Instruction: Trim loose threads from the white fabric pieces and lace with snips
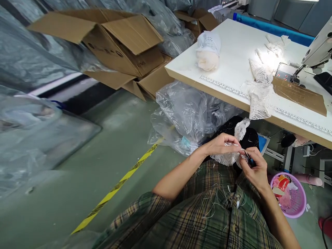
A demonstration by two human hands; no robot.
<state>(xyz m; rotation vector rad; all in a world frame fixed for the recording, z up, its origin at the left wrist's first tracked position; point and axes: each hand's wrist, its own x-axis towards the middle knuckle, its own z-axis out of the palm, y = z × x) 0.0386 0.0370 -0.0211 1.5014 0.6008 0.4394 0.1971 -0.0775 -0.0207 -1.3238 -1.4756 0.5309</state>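
My left hand pinches a strip of white lace held over my lap. Close beside it, my right hand is closed on a small dark thread snip whose tip touches the lace edge. More of the lace runs up toward the table edge. Loose white threads lie on my plaid shirt.
A white sewing table with a printed ruler carries lace pieces, a white fabric roll, brown card and a sewing machine. Plastic bags sit under it. Open cardboard boxes stand behind. A pink basket sits at the right.
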